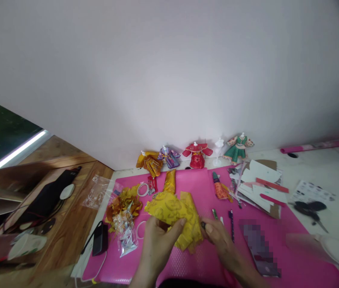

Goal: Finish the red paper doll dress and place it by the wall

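A piece of yellow patterned cloth [172, 212] is spread over the middle of the pink mat. My left hand [161, 242] pinches its lower left part, thumb on top. At the cloth's right edge, my right hand [219, 236] is closed on a small dark object [203, 225], whose kind I cannot make out. Behind the cloth lies a golden-yellow fabric piece [170, 182]. Crumpled golden scraps [125, 206] and a clear plastic bag [125, 236] are left of my left hand. Pens [231, 225] lie just beyond my right hand.
Small dressed doll stands, among them a red outfit [197, 156] and a green one [237, 150], line the wall beside a bare white bust [218, 152]. Papers [261, 186], black scissors [310, 210] and a phone [259, 248] are at right. A black device [100, 240] sits at left.
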The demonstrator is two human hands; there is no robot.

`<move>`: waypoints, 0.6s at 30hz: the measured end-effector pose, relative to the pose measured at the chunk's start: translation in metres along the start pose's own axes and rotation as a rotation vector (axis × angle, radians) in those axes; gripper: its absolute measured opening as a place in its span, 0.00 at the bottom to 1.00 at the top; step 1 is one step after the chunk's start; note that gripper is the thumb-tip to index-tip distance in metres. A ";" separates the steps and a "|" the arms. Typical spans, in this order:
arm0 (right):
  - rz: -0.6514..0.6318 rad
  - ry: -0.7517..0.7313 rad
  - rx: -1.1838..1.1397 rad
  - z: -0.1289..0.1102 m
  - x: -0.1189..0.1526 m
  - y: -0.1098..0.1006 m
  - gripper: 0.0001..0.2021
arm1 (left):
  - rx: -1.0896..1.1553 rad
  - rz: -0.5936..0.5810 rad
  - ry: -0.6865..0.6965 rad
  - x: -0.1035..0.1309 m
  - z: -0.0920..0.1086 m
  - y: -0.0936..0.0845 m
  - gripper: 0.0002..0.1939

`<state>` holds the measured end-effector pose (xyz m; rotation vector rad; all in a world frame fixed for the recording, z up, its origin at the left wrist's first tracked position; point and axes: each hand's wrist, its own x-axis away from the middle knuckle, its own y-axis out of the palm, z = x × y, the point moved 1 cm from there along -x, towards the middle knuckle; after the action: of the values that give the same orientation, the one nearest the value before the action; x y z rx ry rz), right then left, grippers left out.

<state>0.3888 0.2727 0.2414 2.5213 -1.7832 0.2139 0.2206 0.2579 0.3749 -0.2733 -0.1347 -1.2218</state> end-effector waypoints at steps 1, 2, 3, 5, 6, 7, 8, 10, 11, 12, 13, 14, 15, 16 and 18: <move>-0.008 0.015 0.000 -0.001 0.000 0.000 0.29 | 0.010 0.005 -0.001 0.000 0.000 0.000 0.13; -0.017 0.031 -0.001 -0.001 0.000 0.000 0.29 | 0.019 0.010 -0.004 -0.001 0.000 0.001 0.13; -0.024 0.047 -0.004 -0.002 0.000 -0.001 0.30 | 0.023 0.013 -0.009 -0.001 0.000 0.001 0.13; -0.024 0.071 -0.015 -0.002 0.000 -0.001 0.32 | 0.021 0.021 -0.007 -0.002 0.002 0.002 0.14; -0.013 0.083 -0.023 -0.001 0.000 -0.001 0.32 | 0.014 0.024 -0.007 -0.003 0.003 0.002 0.14; -0.003 0.092 -0.028 0.000 0.000 -0.001 0.33 | 0.006 0.030 -0.007 -0.003 0.004 0.002 0.14; 0.005 0.099 -0.031 0.001 0.001 -0.001 0.33 | 0.001 0.036 -0.007 -0.003 0.005 0.002 0.14; 0.026 0.097 -0.036 0.004 0.001 -0.001 0.33 | 0.008 0.045 0.000 -0.003 0.006 0.001 0.13; 0.034 0.093 -0.037 0.006 0.001 -0.001 0.32 | 0.020 0.048 0.003 -0.003 0.006 0.000 0.13; 0.039 0.088 -0.036 0.007 0.002 -0.001 0.32 | 0.034 0.047 0.006 -0.003 0.006 0.000 0.13; 0.042 0.084 -0.034 0.009 0.002 -0.001 0.31 | 0.047 0.042 0.008 -0.003 0.005 -0.001 0.13; 0.044 0.083 -0.031 0.010 0.002 -0.001 0.31 | 0.060 0.041 0.007 -0.003 0.005 -0.001 0.13; 0.036 0.079 -0.025 0.011 0.002 -0.001 0.30 | 0.071 0.047 0.006 -0.003 0.005 -0.001 0.13; 0.023 0.071 -0.017 0.011 0.003 -0.001 0.29 | 0.079 0.054 0.005 -0.003 0.005 -0.001 0.13; -0.013 0.035 -0.003 0.009 0.003 -0.001 0.27 | 0.099 0.076 0.001 -0.002 0.006 0.000 0.12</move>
<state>0.3915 0.2687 0.2331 2.5102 -1.7533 0.2526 0.2199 0.2618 0.3805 -0.1901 -0.1822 -1.1361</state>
